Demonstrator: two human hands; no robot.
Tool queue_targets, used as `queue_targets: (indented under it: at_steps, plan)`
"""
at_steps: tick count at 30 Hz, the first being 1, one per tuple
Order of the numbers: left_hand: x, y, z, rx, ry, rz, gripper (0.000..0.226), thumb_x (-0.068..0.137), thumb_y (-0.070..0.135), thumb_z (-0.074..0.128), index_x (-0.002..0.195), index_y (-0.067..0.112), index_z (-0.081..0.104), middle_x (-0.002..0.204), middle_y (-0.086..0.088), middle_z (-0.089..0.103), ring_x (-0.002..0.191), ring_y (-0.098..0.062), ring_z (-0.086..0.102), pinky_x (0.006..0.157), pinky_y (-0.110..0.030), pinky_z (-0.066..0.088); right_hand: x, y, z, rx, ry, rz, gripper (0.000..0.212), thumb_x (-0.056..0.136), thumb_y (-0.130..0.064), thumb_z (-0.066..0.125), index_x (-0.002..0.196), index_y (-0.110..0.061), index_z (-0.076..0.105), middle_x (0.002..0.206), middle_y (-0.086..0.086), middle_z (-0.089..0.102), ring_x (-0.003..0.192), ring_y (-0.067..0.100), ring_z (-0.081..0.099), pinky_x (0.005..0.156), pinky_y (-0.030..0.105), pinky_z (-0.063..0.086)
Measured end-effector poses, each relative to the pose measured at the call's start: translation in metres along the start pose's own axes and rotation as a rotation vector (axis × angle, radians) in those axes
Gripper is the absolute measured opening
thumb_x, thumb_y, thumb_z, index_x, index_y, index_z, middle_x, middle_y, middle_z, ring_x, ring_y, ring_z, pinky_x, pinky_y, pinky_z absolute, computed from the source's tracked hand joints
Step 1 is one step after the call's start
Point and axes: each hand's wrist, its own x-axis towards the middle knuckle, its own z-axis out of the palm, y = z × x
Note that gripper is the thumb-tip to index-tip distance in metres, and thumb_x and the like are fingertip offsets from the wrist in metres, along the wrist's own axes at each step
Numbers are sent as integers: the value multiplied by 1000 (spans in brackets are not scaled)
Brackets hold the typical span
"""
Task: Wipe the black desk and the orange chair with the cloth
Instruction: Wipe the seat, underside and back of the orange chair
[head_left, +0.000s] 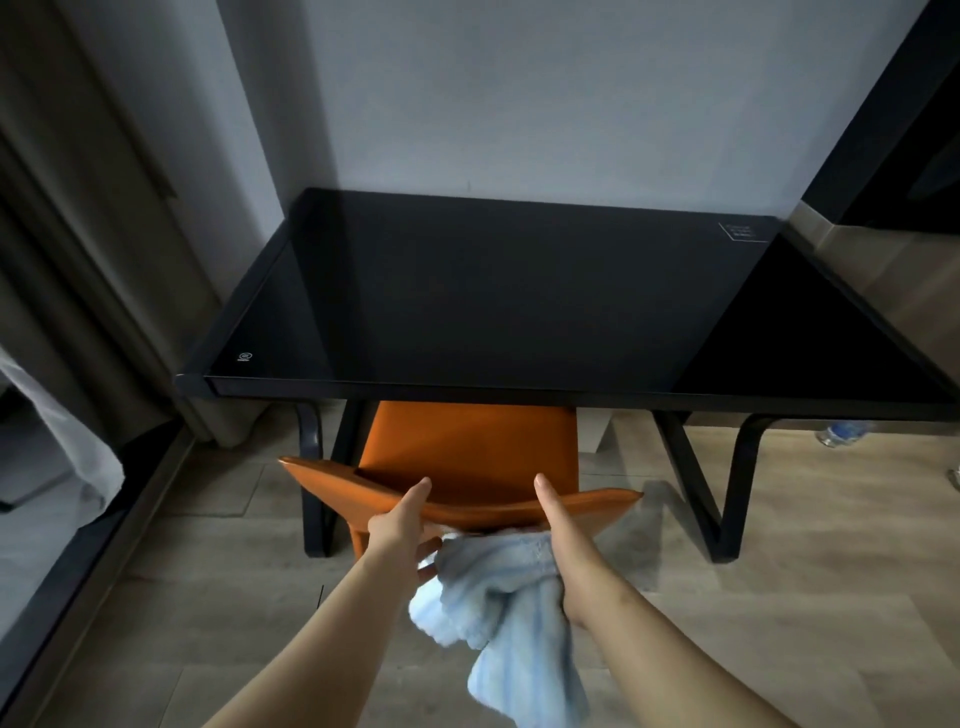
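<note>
A black glossy desk (493, 291) stands against the grey wall. The orange chair (467, 452) is tucked under its front edge, seat beneath the top and curved backrest toward me. My left hand (402, 525) grips the top rim of the backrest, thumb over the front, fingers behind. My right hand (558, 525) also holds that rim, thumb up on the front. A light blue cloth (498, 597) hangs bunched behind the backrest, held by my right hand and touching the fingers of my left.
A dark curtain (93, 260) and a glass door frame (62, 597) run along the left. A plastic water bottle (844, 432) lies on the wooden floor (779, 623) under the desk's right side. A dark cabinet (893, 130) stands at the right.
</note>
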Motion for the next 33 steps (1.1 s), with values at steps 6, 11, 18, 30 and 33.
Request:
queue_targets:
  at_steps: [6, 11, 18, 30, 33]
  plan:
    - [9, 5, -7, 4, -16, -33, 52, 84, 39, 66, 121, 7, 47, 108, -12, 59, 91, -31, 58, 85, -45, 48, 15, -9, 16, -52, 23, 183, 68, 78, -63, 60, 109, -3, 58, 107, 20, 65, 99, 32, 63, 82, 38, 49]
    - [16, 13, -3, 4, -20, -75, 39, 85, 16, 54, 121, 7, 44, 106, -18, 60, 93, -34, 59, 78, -48, 46, 22, -12, 17, -130, 47, 235, 41, 79, -43, 65, 83, -2, 63, 71, 15, 65, 68, 29, 63, 62, 30, 48]
    - [28, 14, 11, -100, 49, -98, 44, 89, 25, 54, 127, 7, 42, 109, -23, 59, 88, -41, 61, 56, -45, 50, 29, -10, 14, -74, 35, 192, 43, 78, -40, 68, 98, -1, 66, 97, 19, 70, 89, 33, 67, 84, 37, 53]
    - [10, 12, 1, 61, 127, -10, 29, 87, 5, 55, 114, 6, 46, 89, -16, 57, 70, -30, 61, 41, -35, 48, 16, -9, 10, -124, 51, 111, 22, 81, -23, 56, 67, -8, 49, 66, 9, 54, 59, 23, 51, 59, 27, 42]
    - [-4, -5, -1, 68, 138, -43, 30, 87, 5, 56, 114, 6, 44, 93, -17, 56, 70, -32, 61, 38, -35, 48, 4, -1, -6, -144, 61, 149, 22, 82, -23, 57, 68, -8, 50, 65, 9, 53, 57, 22, 50, 51, 26, 35]
